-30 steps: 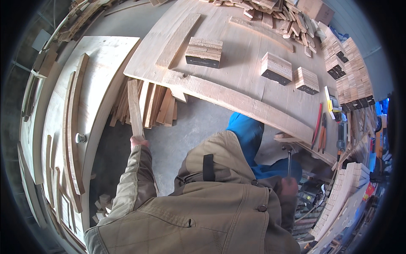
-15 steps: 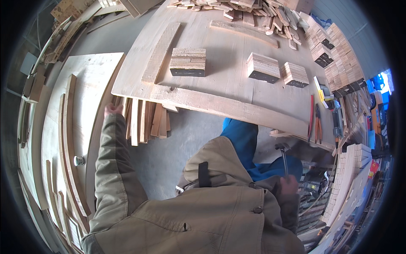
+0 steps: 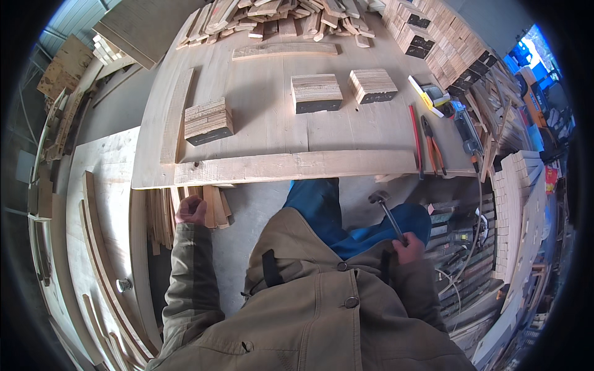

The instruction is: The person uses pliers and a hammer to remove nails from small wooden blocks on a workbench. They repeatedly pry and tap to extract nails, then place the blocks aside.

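My right hand grips a hammer by its handle, with the head pointing up and away beside my blue trouser leg. My left hand is closed, just in front of the near edge of the wooden table. Its fingers are curled in, and whether anything small lies in them is hidden. Behind and beneath that hand, several thin wood strips stand bundled under the tabletop. A long wooden batten runs along the table's near edge.
On the table are three laminated wood blocks, a left batten, a far batten, and a heap of offcuts. Pliers, a red pencil-like stick and stacked blocks are at right. A pale panel stands left.
My left hand has come back from the wood strips beside the table's corner and moved right, now a closed fist. The hammer stays in my right hand. My view has turned.
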Demonstrator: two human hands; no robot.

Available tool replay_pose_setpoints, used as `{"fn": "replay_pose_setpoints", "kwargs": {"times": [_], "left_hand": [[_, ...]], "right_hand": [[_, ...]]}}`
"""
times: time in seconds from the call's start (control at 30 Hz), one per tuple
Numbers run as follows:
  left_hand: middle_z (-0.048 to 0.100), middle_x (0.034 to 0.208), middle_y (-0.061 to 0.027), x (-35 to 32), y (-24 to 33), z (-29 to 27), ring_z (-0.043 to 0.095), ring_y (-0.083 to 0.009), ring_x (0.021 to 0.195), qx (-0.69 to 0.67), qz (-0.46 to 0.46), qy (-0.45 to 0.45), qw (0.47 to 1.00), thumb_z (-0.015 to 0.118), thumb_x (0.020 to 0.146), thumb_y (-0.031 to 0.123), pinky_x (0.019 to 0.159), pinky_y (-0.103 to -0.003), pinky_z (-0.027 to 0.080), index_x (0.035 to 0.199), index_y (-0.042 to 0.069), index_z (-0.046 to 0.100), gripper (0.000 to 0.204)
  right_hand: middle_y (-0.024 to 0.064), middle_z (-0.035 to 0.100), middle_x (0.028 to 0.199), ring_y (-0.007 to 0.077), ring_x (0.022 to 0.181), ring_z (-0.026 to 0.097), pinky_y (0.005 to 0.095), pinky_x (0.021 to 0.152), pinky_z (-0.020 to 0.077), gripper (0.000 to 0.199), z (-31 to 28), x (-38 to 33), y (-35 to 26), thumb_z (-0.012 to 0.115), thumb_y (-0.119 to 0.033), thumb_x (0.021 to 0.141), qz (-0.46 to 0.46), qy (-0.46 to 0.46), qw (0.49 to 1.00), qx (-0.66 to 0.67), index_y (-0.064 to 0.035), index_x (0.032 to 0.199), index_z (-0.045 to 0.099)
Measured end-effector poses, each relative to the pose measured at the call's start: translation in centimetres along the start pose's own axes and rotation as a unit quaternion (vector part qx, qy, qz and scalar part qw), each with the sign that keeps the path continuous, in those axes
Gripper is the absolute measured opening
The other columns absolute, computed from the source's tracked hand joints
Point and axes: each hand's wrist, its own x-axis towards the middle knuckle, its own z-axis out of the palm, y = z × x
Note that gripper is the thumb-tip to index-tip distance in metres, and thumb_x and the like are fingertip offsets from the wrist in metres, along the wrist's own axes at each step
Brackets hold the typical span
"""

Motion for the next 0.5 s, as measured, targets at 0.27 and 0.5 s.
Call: {"fn": "replay_pose_setpoints", "kwargs": {"times": [0.27,0.5], "left_hand": [[0.074,0.112,-0.0114,6.5,17.9,4.1,0.073,-0.0218,0.099,0.245,0.349,0.014,0.904,0.086,0.078,0.005,0.086,-0.035,0.061,0.124,0.006,0.069,0.049],[0.056,0.147,-0.0183,15.4,22.7,10.0,0.049,-0.0392,0.141,0.442,0.348,-0.168,0.809,0.090,0.059,0.017,0.119,-0.048,0.044,0.154,0.008,0.049,0.103]], "right_hand": [[0.0150,0.070,0.075,0.0260,0.069,0.069,0.0395,0.068,0.0534,0.023,-0.6,0.7,0.7,0.080,-0.014,0.085,0.043,-0.013,0.999,0.018,0.0018,0.098,0.069],[0.0158,0.072,0.076,0.0284,0.071,0.072,0.0401,0.069,0.0542,0.022,-1.3,0.7,0.2,0.078,-0.013,0.086,0.017,0.008,1.000,0.006,0.0023,0.098,0.070]]}}
